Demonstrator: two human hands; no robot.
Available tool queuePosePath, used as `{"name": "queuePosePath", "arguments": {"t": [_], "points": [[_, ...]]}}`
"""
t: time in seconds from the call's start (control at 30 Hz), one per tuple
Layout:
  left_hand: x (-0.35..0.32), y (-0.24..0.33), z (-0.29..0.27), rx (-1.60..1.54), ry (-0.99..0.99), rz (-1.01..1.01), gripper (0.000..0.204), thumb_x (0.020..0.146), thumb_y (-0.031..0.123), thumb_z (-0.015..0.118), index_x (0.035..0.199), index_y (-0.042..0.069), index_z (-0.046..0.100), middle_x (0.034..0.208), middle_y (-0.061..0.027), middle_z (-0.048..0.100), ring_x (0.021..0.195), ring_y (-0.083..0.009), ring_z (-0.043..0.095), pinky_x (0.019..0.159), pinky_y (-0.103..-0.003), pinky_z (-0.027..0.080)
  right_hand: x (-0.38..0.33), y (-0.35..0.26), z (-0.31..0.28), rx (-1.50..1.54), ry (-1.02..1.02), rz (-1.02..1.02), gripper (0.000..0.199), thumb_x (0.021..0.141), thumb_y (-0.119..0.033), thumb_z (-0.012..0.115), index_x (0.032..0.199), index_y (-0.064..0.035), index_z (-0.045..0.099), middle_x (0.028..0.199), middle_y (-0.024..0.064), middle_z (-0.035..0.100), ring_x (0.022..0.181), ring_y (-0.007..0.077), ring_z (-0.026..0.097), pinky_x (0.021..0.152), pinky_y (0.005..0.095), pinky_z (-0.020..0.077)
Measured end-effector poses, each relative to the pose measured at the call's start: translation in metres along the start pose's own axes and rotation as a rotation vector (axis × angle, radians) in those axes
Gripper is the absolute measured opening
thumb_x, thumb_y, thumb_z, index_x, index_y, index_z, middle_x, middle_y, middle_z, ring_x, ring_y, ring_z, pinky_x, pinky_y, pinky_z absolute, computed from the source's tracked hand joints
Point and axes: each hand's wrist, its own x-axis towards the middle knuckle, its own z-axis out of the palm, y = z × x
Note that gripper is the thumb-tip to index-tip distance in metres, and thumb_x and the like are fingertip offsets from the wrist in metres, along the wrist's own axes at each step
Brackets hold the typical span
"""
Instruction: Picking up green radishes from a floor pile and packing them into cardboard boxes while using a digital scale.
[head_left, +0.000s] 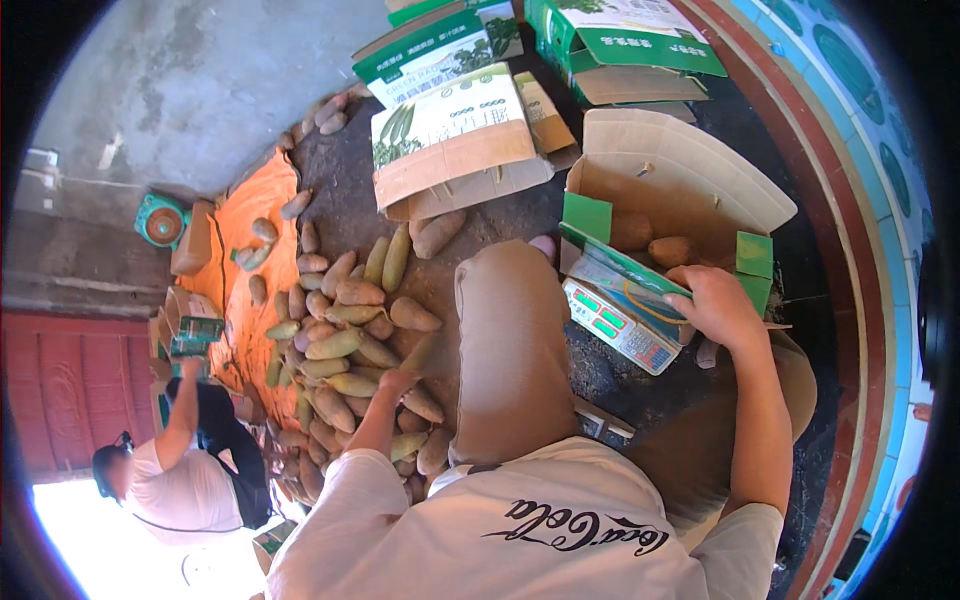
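Note:
My left hand (398, 384) is at the near right of a heap of soil-dusted green and brown radishes (335, 345). Its fingers are closed round the lower end of a long greenish radish (420, 352), which looks slightly blurred. On the right, my right hand (715, 305) grips the near green flap of an open carton (690, 165), thumb and fingers on either side of the edge. Inside that carton lie a few brown radishes (672, 251); its near wall hides part of the inside. The carton sits on a digital scale (620, 325) with lit green displays.
More green-and-white cartons (455, 135) stand beyond my knees. An orange sheet (240, 290) lies under the heap's left side. At far left, another person (190, 470) has an arm raised to a carton (195, 318). A tiled wall (870, 130) bounds the right.

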Motion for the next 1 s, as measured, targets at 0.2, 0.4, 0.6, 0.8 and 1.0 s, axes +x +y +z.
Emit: {"name": "queuePosePath", "arguments": {"t": [0.2, 0.4, 0.6, 0.8, 1.0], "points": [[-0.050, 0.093, -0.019, -0.463, 0.084, 0.321, 0.020, 0.072, 0.021, 0.067, 0.071, 0.005, 0.055, 0.053, -0.0048, 0.051, 0.038, -0.0140, 0.044, 0.035, -0.027, 0.032, -0.002, 0.001, 0.005, -0.040, 0.006, -0.042, 0.027, 0.077, -0.025, 0.060, 0.096, -0.0052, 0.064, 0.089, 0.0161, 0.063, 0.087, 0.0316, 0.060, 0.077, 0.0414, 0.0463], [-0.172, 0.227, -0.078, -0.199, 0.329, 0.859, 0.047, 0.067, 0.026, 0.072, 0.103, -0.001, 0.058, 0.070, -0.0075, 0.061, 0.050, -0.0147, 0.055, 0.046, -0.028, 0.044, -0.004, 0.004, 0.006, -0.025, -0.038, 0.002, 0.029, 0.076, -0.026, 0.060, 0.095, -0.0040, 0.063, 0.089, 0.0178, 0.063, 0.088, 0.0318, 0.060, 0.078, 0.0415, 0.0470], [-0.256, 0.329, -0.090, 0.125, 0.341, 1.329, 0.051, 0.065, 0.024, 0.074, 0.108, 0.003, 0.056, 0.094, -0.0151, 0.063, 0.090, -0.0238, 0.060, 0.079, -0.033, 0.045, -0.002, 0.005, 0.007, -0.078, -0.016, -0.045, 0.029, 0.078, -0.026, 0.060, 0.096, -0.0041, 0.062, 0.087, 0.0164, 0.063, 0.086, 0.0310, 0.060, 0.078, 0.0413, 0.0462], [-0.304, 0.394, -0.037, 0.235, 0.020, 1.546, 0.050, 0.072, 0.014, 0.070, 0.118, 0.004, 0.051, 0.101, -0.0123, 0.061, 0.094, -0.0185, 0.056, 0.083, -0.029, 0.044, -0.002, 0.006, 0.005, -0.088, -0.017, -0.044, 0.030, 0.077, -0.027, 0.061, 0.096, -0.0046, 0.062, 0.088, 0.0151, 0.063, 0.089, 0.0307, 0.059, 0.080, 0.0406, 0.0456], [-0.254, 0.373, -0.048, 0.037, 0.111, 1.507, 0.038, 0.081, 0.011, 0.062, 0.117, 0.004, 0.053, 0.103, -0.0110, 0.061, 0.097, -0.0160, 0.056, 0.083, -0.030, 0.045, -0.002, 0.009, 0.012, -0.083, 0.011, -0.082, 0.025, 0.079, -0.026, 0.059, 0.089, -0.0036, 0.063, 0.088, 0.0176, 0.063, 0.087, 0.0319, 0.060, 0.077, 0.0415, 0.0473]]}}
